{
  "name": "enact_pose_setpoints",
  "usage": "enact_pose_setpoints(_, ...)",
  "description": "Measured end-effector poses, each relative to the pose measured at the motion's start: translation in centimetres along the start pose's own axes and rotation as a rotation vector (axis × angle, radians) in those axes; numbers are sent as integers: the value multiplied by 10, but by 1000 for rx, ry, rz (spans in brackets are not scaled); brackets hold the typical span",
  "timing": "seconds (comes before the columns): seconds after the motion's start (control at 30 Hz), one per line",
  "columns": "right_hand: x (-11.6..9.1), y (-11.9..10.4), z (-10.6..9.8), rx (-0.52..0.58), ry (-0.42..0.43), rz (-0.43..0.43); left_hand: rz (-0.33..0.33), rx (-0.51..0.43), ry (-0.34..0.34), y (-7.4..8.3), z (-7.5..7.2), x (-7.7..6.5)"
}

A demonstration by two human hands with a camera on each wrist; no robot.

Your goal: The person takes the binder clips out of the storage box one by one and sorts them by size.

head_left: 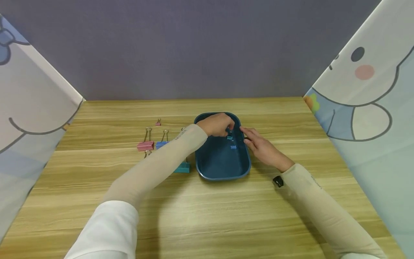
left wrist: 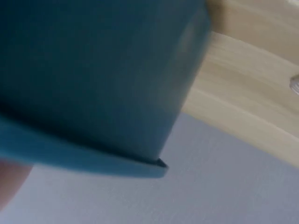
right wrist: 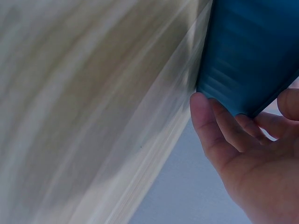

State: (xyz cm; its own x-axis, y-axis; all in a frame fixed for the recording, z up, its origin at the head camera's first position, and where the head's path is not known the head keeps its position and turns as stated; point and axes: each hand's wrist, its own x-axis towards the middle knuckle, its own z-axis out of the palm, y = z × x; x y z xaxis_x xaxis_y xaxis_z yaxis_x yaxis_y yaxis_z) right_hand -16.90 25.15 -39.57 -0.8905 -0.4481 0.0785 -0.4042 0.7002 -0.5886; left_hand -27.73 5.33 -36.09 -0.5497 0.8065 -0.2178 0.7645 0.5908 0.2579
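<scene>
A dark blue tray (head_left: 221, 178) stands on the table. Over its far part is my left hand (head_left: 216, 124), fingers bent down into it; whether they hold anything is hidden. Just beside those fingertips lies a small teal binder clip (head_left: 229, 137), with a small blue binder clip (head_left: 233, 147) nearer me. At the tray's right side is my right hand (head_left: 262, 146), its fingers fairly straight. In the right wrist view the fingertips of that hand (right wrist: 261, 158) touch or nearly touch the tray's outer wall (right wrist: 247, 56). The left wrist view shows mostly tray wall (left wrist: 103, 70).
Left of the tray lie a tiny pink binder clip (head_left: 158, 123), a larger pink one (head_left: 145, 146), a blue one (head_left: 161, 144) and a teal one (head_left: 183, 168). My left forearm partly covers this group. A grey wall (head_left: 194, 50) rises behind the table.
</scene>
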Motion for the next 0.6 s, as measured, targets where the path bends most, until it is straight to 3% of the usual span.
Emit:
enact_pose_setpoints(0.23,1,2,1,-1,5,-7,-34,20,-85,-1,4,2)
enact_pose_setpoints(0.4,1,3,1,-3,7,-13,-13,37,-160,0,5,2)
enact_pose_setpoints(0.6,1,4,2,0,4,-7,3,26,-186,0,6,2)
